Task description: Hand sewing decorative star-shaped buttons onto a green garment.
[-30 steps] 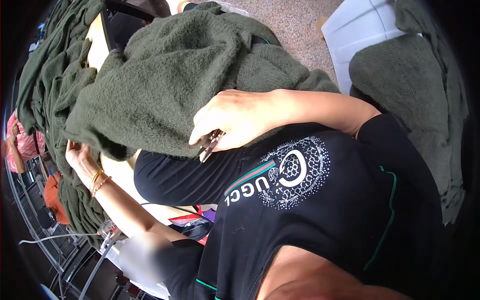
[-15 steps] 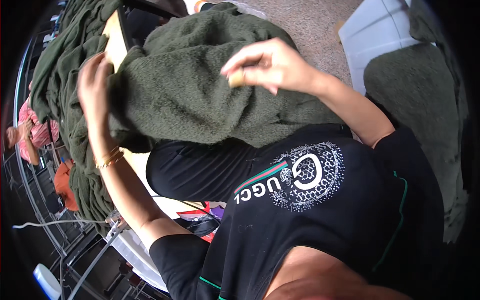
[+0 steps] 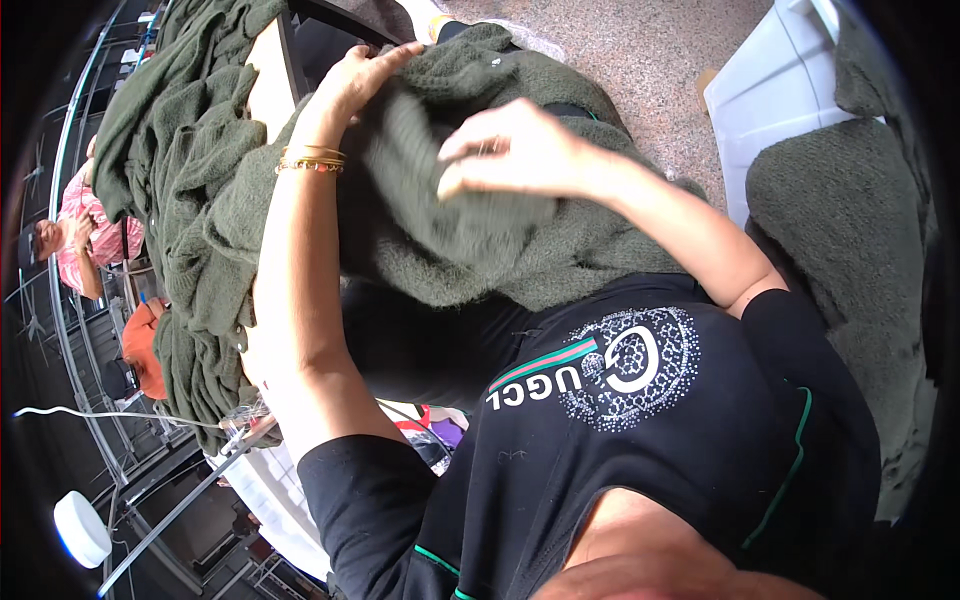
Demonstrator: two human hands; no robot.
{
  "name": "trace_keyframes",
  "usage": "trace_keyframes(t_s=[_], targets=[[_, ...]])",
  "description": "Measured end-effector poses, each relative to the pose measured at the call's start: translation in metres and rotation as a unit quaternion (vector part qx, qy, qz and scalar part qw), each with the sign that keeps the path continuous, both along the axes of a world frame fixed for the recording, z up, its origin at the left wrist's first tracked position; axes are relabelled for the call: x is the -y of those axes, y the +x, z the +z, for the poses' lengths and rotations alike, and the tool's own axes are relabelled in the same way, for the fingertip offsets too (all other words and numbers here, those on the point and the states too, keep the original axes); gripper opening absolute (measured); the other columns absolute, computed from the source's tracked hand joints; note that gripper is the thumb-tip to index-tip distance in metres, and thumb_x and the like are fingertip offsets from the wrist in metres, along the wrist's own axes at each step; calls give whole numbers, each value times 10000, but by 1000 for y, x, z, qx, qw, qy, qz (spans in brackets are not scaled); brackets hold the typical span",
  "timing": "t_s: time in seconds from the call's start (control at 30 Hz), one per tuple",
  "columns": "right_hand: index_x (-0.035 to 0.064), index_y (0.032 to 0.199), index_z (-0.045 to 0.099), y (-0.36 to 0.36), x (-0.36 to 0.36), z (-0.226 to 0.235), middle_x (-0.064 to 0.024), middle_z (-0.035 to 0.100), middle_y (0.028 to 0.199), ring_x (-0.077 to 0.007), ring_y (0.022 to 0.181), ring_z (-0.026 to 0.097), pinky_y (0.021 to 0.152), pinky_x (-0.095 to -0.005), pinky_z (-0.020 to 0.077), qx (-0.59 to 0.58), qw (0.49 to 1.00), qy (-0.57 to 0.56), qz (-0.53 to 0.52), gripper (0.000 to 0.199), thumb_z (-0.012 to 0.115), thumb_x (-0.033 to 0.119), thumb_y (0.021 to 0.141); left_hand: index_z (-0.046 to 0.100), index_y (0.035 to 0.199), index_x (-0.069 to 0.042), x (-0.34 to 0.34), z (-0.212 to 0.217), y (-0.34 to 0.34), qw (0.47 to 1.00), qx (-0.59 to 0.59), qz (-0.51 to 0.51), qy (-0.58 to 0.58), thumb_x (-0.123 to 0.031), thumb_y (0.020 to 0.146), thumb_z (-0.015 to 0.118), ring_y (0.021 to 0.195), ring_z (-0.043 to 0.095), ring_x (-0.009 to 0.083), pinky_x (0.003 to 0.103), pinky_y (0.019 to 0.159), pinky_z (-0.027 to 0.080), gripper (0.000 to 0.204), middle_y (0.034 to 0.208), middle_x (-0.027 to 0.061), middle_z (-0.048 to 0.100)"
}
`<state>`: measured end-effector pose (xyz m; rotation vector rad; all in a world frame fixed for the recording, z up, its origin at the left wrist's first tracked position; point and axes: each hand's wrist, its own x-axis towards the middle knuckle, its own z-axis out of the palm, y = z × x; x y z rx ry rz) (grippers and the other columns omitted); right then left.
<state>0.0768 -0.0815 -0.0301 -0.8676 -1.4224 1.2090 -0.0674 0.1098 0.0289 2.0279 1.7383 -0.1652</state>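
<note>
A dark green fuzzy knit garment [image 3: 470, 250] lies bunched over my lap, its middle smeared by motion. My left hand [image 3: 365, 80] reaches to its far left part, fingers stretched out over the knit; the thumb is mostly hidden. Gold bracelets [image 3: 310, 160] circle that wrist. Above the middle of the garment is my right hand [image 3: 510, 150], its fingers half curled and blurred. Something pale yellow [image 3: 452, 186] shows at its thumb tip. Whether this hand grips the knit cannot be made out.
More green knit pieces [image 3: 195, 170] are heaped on a pale table [image 3: 268, 70] at left. At right stands a white bin [image 3: 765, 90] with green knit [image 3: 835, 190] beside it. Speckled floor [image 3: 640, 50] lies beyond my lap. Two people, in pink [image 3: 75, 235] and orange [image 3: 145, 350], are at far left.
My left hand has moved right and farther away, from the garment's left edge to its far part. The garment has shifted and folded. My right hand stays above the middle, slightly shifted.
</note>
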Motion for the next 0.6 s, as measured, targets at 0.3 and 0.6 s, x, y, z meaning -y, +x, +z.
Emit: trace_keyframes(t_s=[0.3,0.6], targets=[[-5,1069,694,-32,43,42,-87,662,836,-177,789,669,721,-300,537,-46,946,107,304,248,702,48,827,694,1027,40,-16,2,-63,979,-125,-132,87,-134,770,535,1028,648,423,457,899,518,349,1013,288,674],[82,1230,611,70,-38,-43,-46,619,1122,-146,1076,611,846,-288,542,110,984,35,-139,439,776,201,840,642,1177,67,39,131,-73,870,448,-130,162,19,891,478,1065,640,204,297,983,478,333,1142,153,674]])
